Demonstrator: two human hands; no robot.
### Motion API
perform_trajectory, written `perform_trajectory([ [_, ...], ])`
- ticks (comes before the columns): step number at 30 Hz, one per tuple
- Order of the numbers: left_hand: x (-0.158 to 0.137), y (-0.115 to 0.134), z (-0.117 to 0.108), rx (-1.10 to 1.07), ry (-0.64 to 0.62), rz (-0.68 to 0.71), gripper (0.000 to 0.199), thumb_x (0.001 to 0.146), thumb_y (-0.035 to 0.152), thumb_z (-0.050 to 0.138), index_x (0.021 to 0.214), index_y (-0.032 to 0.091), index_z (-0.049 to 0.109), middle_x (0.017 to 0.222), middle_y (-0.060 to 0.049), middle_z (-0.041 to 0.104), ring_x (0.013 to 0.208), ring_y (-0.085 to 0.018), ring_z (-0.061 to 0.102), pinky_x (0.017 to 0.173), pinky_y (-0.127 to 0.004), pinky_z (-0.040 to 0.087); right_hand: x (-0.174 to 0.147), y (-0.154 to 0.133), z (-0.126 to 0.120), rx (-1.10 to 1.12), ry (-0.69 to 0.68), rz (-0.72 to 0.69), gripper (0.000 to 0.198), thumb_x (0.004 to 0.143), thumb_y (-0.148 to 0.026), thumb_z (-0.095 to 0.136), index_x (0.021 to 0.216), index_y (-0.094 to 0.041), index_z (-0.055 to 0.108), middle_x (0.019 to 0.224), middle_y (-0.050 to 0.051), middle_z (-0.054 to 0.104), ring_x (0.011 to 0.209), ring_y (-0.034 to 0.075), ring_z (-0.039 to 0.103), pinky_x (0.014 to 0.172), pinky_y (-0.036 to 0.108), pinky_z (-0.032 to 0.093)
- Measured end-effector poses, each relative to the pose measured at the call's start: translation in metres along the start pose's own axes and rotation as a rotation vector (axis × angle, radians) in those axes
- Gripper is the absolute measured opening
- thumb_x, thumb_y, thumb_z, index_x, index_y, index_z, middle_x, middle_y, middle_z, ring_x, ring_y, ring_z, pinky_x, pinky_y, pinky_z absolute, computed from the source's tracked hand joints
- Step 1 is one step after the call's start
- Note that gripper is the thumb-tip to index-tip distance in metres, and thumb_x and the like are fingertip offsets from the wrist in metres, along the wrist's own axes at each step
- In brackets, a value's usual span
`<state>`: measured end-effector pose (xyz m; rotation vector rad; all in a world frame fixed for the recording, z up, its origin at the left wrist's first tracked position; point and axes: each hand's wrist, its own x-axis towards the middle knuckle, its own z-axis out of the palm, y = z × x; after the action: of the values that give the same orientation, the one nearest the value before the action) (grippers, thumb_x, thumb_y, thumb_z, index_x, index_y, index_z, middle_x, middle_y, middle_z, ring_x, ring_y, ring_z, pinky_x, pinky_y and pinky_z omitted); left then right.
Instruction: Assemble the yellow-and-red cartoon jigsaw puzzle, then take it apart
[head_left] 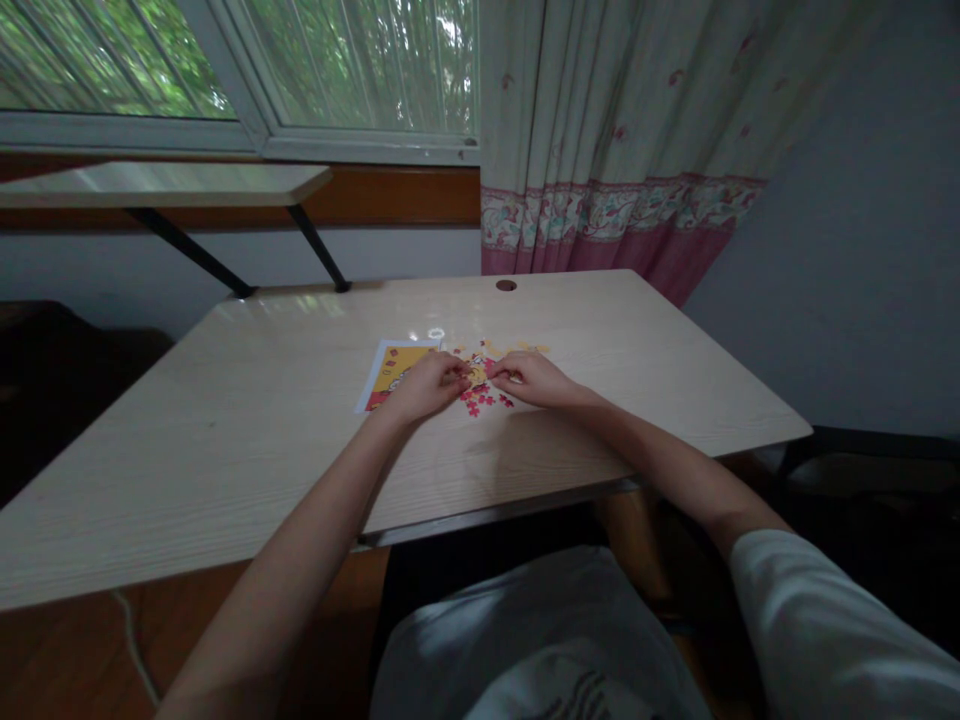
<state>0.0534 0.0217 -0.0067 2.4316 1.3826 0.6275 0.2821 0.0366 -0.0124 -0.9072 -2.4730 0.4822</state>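
My left hand (433,384) is closed, its thumb and fingertips pinching a small jigsaw puzzle piece just above the table. Facing it, my right hand (534,378) pinches another piece at its fingertips, though the fingers partly cover it. Between the two hands lie yellow and patterned puzzle pieces (478,374). Loose red puzzle pieces (474,402) are scattered on the near side of the hands, and pale yellow ones (531,348) on the far side. A printed picture sheet (397,362) in yellow and red lies flat at the left, partly hidden behind my left hand.
The light wooden table (262,430) extends to both sides, with a round cable hole (507,286) near its back edge. A raised shelf (195,184) on dark struts (319,247) stands at the back left. A curtain (592,200) hangs behind the table.
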Motion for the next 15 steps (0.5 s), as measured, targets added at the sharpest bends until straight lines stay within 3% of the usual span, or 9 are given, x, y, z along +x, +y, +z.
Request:
perform_trajectory([
  [4, -0.003, -0.009, 0.003, 0.076, -0.037, 0.072, 0.022, 0.086, 0.028, 0.052, 0.094, 0.017, 0.069, 0.093, -0.010, 0.068, 0.090, -0.021, 0.060, 0.085, -0.035, 0.045, -0.001, 0.002, -0.006, -0.053, 0.014, -0.010, 0.022, 0.089, -0.028, 0.054, 0.101, -0.017, 0.069, 0.098, 0.008, 0.068, 0.093, 0.018, 0.059, 0.086, 0.029, 0.041],
  [9, -0.004, -0.010, 0.003, 0.054, -0.012, 0.122, 0.029, 0.088, 0.022, 0.043, 0.104, 0.017, 0.067, 0.100, -0.010, 0.067, 0.095, -0.021, 0.058, 0.089, -0.036, 0.044, -0.006, 0.019, -0.026, -0.193, 0.015, 0.088, 0.035, 0.091, -0.038, 0.051, 0.112, -0.015, 0.065, 0.110, 0.012, 0.065, 0.105, 0.023, 0.056, 0.096, 0.036, 0.038],
  [13, -0.010, -0.014, -0.007, 0.155, 0.099, 0.010, 0.043, 0.088, 0.026, 0.044, 0.130, 0.018, 0.051, 0.117, -0.013, 0.059, 0.108, -0.025, 0.054, 0.095, -0.040, 0.042, -0.018, 0.043, -0.033, -0.273, -0.119, 0.344, 0.081, 0.083, -0.064, 0.050, 0.144, -0.013, 0.037, 0.148, 0.021, 0.035, 0.136, 0.037, 0.032, 0.109, 0.049, 0.026],
  [15, -0.016, -0.020, -0.015, 0.273, 0.055, -0.097, 0.045, 0.087, 0.032, 0.047, 0.129, 0.018, 0.052, 0.121, -0.015, 0.056, 0.111, -0.029, 0.052, 0.096, -0.044, 0.042, -0.024, 0.053, -0.030, -0.262, -0.229, 0.471, 0.099, 0.077, -0.074, 0.046, 0.150, -0.012, 0.020, 0.155, 0.021, 0.018, 0.141, 0.041, 0.017, 0.112, 0.055, 0.019],
])
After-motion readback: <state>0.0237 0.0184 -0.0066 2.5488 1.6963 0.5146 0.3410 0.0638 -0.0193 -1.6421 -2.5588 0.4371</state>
